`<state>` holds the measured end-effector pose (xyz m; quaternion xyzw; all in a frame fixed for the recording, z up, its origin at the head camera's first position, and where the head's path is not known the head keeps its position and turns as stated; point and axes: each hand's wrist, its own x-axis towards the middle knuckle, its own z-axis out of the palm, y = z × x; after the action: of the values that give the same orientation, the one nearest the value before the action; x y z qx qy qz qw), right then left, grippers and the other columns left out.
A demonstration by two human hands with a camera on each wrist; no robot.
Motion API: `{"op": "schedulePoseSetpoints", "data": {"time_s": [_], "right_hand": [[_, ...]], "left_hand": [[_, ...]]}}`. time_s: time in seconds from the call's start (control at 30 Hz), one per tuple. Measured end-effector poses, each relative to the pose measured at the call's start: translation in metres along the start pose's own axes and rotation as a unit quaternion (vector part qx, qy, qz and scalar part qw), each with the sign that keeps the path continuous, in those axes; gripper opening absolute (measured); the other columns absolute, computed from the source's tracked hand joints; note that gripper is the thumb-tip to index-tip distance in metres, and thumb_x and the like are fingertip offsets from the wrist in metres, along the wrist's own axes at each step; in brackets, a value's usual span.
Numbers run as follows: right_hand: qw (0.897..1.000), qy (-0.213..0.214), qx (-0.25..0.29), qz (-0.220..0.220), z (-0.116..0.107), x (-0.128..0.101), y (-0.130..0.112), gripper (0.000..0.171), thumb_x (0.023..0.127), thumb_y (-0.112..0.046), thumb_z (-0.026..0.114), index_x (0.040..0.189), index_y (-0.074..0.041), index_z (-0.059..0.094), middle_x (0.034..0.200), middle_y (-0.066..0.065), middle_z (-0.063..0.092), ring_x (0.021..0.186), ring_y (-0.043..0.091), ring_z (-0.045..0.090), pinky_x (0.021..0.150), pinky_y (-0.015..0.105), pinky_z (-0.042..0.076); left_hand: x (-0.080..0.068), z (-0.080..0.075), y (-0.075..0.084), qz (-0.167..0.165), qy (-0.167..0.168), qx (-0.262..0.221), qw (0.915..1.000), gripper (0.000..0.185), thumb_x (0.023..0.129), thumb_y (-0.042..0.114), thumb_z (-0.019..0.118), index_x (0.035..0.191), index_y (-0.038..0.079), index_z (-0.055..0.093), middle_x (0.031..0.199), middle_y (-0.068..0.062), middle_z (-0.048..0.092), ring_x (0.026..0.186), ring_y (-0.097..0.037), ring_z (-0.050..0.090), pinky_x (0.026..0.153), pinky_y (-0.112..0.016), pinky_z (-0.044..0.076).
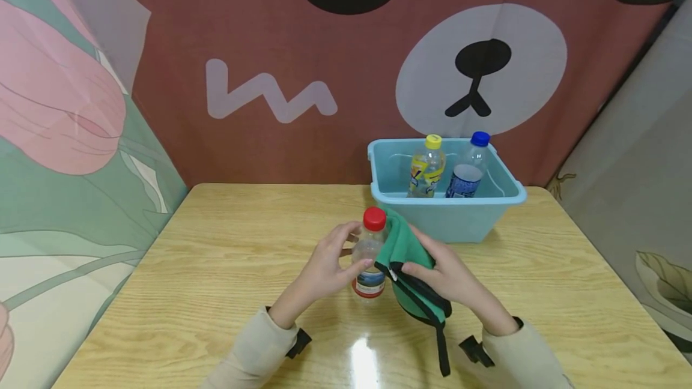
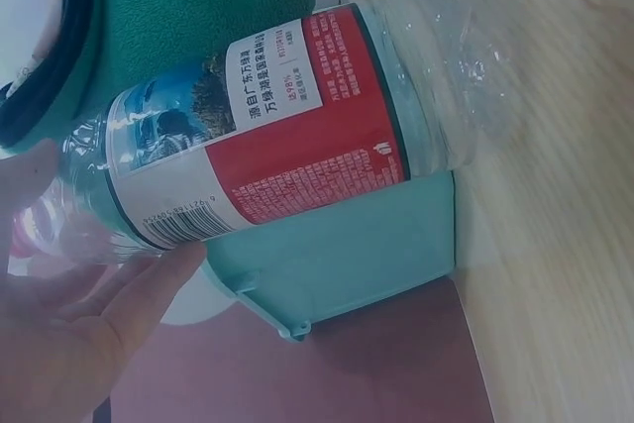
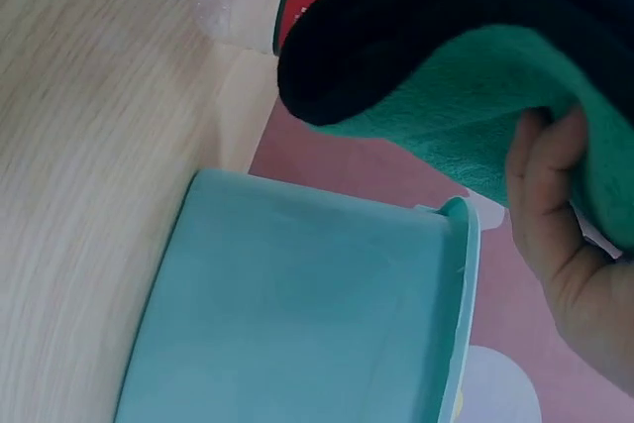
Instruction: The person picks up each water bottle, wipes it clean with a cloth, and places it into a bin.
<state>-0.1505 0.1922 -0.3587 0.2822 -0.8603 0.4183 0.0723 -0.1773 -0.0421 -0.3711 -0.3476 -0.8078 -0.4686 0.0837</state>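
Observation:
A clear plastic bottle (image 1: pixel 370 282) with a red cap and a red, white and blue label stands upright near the middle of the table. My left hand (image 1: pixel 326 263) grips its upper part, thumb in front and fingers behind, and the label (image 2: pixel 258 126) faces the left wrist camera. Just right of the bottle, my right hand (image 1: pixel 446 269) holds a green cloth item (image 1: pixel 402 245) with black trim and a dangling black strap; it looks like a pouch. In the right wrist view, fingers (image 3: pixel 550 180) curl into the green fabric (image 3: pixel 446 96). The cloth partly covers the bottle's right side.
Behind my hands, a light blue plastic bin (image 1: pixel 440 218) sits at the table's back right. Inside it stand a yellow-capped bottle (image 1: pixel 426 173) and a blue-capped bottle (image 1: pixel 468 173). The wooden table (image 1: pixel 232 257) meets a printed curtain (image 1: pixel 259 155) at the back.

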Motion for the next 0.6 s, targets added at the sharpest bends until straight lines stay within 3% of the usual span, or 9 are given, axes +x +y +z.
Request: {"op": "schedulePoseSetpoints", "data": {"time_s": [0.17,0.33,0.47,0.6], "right_hand": [[1.000,0.013,-0.003,-0.012,0.0020,0.0023,0.0011,0.057,0.089,-0.009,0.057,0.140,-0.002,0.033,0.129,0.019,0.049,0.112,0.030,0.051,0.086,0.047,0.046],[0.999,0.019,-0.022,-0.015,0.0035,0.0048,0.0000,0.058,0.088,-0.012,0.061,0.139,-0.003,0.035,0.119,0.015,0.057,0.100,0.024,0.058,0.076,0.036,0.051],[0.999,0.001,-0.041,-0.016,0.0036,0.0056,0.0000,0.058,0.088,-0.017,0.061,0.139,-0.002,0.035,0.114,0.014,0.060,0.093,0.022,0.061,0.071,0.032,0.052],[0.998,-0.020,-0.057,-0.015,0.0043,0.0061,0.0016,0.061,0.089,-0.019,0.060,0.140,-0.001,0.032,0.115,0.015,0.059,0.095,0.023,0.060,0.075,0.036,0.052]], "left_hand": [[0.0001,0.0000,0.0001,0.000,0.000,-0.003,1.0000,0.055,0.081,0.013,0.069,0.128,0.003,0.042,0.116,-0.011,0.051,0.102,-0.022,0.052,0.078,-0.028,0.052],[0.0000,0.0005,-0.0008,0.000,-0.004,0.003,1.0000,0.055,0.081,0.012,0.069,0.128,0.003,0.042,0.117,-0.010,0.051,0.102,-0.021,0.052,0.079,-0.026,0.052],[-0.0002,0.0008,-0.0010,-0.003,-0.004,0.007,1.0000,0.056,0.082,0.015,0.069,0.129,0.004,0.041,0.118,-0.009,0.051,0.102,-0.020,0.052,0.079,-0.025,0.051],[-0.0006,0.0005,-0.0008,-0.004,-0.002,0.008,1.0000,0.056,0.082,0.017,0.069,0.129,0.004,0.041,0.119,-0.008,0.050,0.103,-0.021,0.052,0.079,-0.025,0.051]]}}
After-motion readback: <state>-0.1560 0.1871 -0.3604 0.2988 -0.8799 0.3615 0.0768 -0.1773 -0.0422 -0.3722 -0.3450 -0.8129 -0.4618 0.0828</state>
